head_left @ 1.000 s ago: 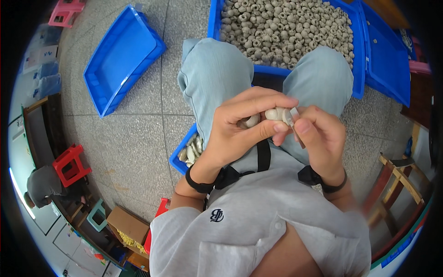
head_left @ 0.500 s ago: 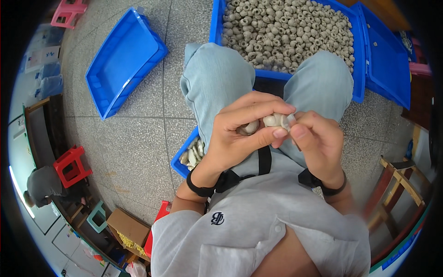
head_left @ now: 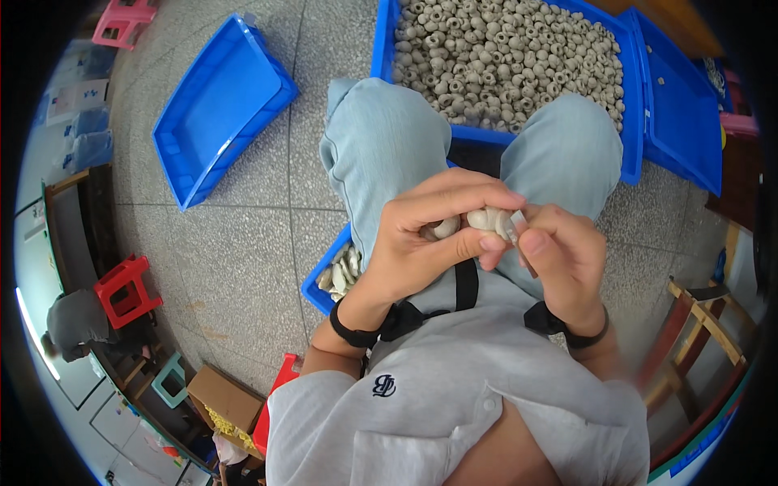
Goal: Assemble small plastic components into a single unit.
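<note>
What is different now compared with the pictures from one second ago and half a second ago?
Very little. The left hand and right hand stayed together over the lap, holding the same pale pieces; only the fingers shifted slightly around them. Nothing was picked up or let go. The big blue tray of pieces and the empty blue tray did not move.
</note>
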Demonstrator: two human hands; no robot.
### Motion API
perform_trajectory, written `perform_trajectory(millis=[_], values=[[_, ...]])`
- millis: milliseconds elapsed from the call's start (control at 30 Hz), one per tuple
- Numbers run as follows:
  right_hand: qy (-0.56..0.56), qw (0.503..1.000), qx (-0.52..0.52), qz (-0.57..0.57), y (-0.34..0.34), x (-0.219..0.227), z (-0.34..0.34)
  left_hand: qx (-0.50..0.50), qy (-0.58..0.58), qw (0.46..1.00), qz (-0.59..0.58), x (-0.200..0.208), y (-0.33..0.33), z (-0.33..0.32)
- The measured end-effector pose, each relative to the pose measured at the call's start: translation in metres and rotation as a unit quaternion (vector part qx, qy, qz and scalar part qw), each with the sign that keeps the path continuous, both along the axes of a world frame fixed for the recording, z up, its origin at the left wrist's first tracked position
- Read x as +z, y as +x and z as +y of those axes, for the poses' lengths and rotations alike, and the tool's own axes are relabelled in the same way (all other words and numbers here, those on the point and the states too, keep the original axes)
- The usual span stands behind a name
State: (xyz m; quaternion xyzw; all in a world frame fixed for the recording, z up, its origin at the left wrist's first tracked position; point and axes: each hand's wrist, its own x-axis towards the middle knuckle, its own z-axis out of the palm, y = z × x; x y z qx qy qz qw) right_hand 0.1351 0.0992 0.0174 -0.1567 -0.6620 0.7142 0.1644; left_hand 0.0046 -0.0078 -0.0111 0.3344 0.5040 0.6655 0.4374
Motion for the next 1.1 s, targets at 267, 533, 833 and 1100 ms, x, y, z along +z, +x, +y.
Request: perform_trajectory(millis=[267, 533, 833, 1100], values=[[0.025, 1.000, 0.001, -0.011, 0.0006, -0.0028, -0.0002, -0.030, 0.060, 0.997, 0.034, -0.0040, -0.0037, 0.0018], [0.013, 1.000, 0.001, -0.015, 0.0013, -0.0026, 0.0001, -0.024, 0.067, 0.997, 0.017, -0.0065, -0.0021, 0.0014], [0.042, 0.999, 0.000, -0.018, -0.0008, -0.0041, -0.0019, 0.016, 0.010, 0.999, 0.029, -0.0022, 0.0015, -0.0001], [-0.064, 0.998, -0.002, 0.014, 0.0000, -0.0007, -0.0023, -0.010, 0.079, 0.997, 0.002, -0.0103, 0.0000, 0.0001]])
